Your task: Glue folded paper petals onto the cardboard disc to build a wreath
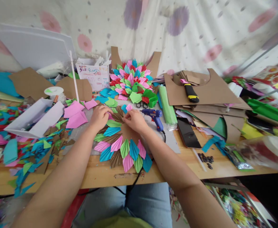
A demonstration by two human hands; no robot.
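Note:
Pleated paper leaves in brown, pink, blue and green ring a cardboard base [129, 132] on the table in front of me. My right hand [136, 121] is at its upper part, thumb and fingers pinched at the inner end of a brown pleated paper leaf [117, 117]. At the upper left rim, my left hand [100, 117] has its fingers curled, the tips at the leaves' outer ends; what lies under them is hidden. A blue glue gun [154, 117] rests just right of my right hand. Behind stands a full, leaf-covered piece [131, 77].
Left are a white box [38, 122], pink paper pieces [76, 114] and many paper scraps. A phone [188, 133], a green roll [167, 106] and a cardboard stack [203, 91] bearing a utility knife [190, 91] are right. A black cable [137, 179] hangs over the front edge.

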